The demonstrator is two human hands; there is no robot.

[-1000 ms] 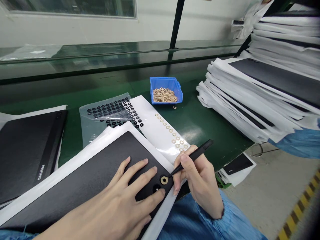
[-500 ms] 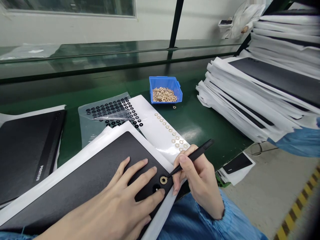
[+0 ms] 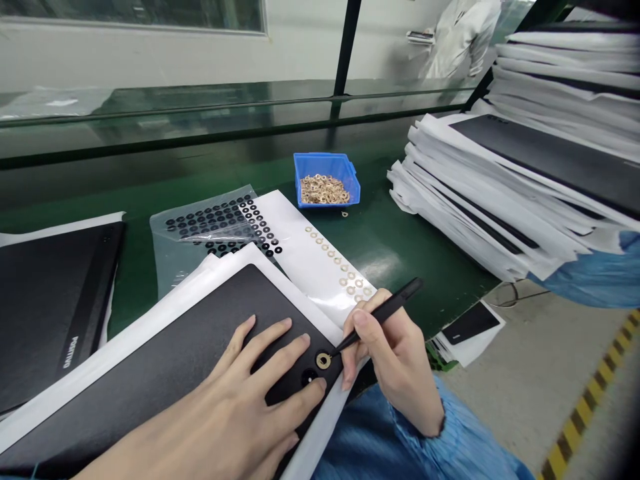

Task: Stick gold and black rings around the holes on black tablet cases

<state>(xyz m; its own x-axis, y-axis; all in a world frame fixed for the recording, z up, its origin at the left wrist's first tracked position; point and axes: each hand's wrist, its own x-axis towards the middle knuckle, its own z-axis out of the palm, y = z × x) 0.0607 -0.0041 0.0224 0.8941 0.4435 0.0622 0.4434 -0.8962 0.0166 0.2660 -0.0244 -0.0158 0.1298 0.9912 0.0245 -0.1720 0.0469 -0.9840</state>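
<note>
As you look down at the green workbench (image 3: 400, 280), what's the biggest thing in view?

A tall stack of white-wrapped black panels (image 3: 490, 193), at two o'clock. A single black panel (image 3: 55, 300) lies at nine o'clock.

And under the hands?

Another black panel (image 3: 165, 380) on a white backing, slanting in from seven o'clock.

What's farther out?

At twelve o'clock, a blue plastic bin (image 3: 351, 180) heaped with brass rings (image 3: 324, 189). At eleven, a clear sheet (image 3: 170, 260) dotted with black rings, and beside it a white sheet (image 3: 287, 223) carrying rows of small brass rings.

How do the hands stand?

The left hand (image 3: 235, 393) lies spread, fingers apart, pressing on the panel. The right hand (image 3: 395, 360) pinches a slim black pointed tool (image 3: 387, 313) like a pen, its tip just touching a single brass ring (image 3: 323, 361) on the panel, just beside a round black spot (image 3: 309, 377).
</note>
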